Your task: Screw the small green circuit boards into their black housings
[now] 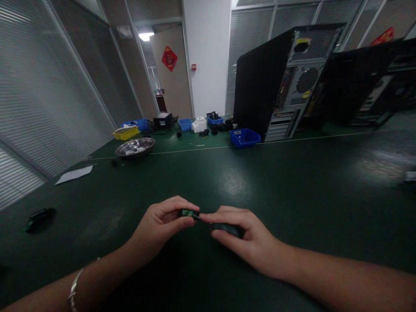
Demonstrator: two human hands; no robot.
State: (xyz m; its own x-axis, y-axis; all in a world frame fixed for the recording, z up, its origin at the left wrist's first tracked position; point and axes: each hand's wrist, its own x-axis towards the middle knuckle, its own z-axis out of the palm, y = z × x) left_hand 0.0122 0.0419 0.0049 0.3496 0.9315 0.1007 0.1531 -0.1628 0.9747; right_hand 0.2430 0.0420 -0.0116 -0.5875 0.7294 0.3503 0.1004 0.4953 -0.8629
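My left hand (164,221) pinches a small green circuit board (187,212) with a dark part at its right end, between thumb and fingers. Beside it, my right hand (248,234) is wrapped round a dark, rounded object (229,229), too dim to identify. The right index finger is stretched out to the left, its tip at the right end of the circuit board. Both hands are just above the dark green table (182,186).
Far left lies a black object (39,219), with a paper sheet (74,174) behind it. Further back are a metal bowl (135,147), a yellow tray (126,133), a blue bin (245,138), a white device (199,125) and a black computer case (263,82).
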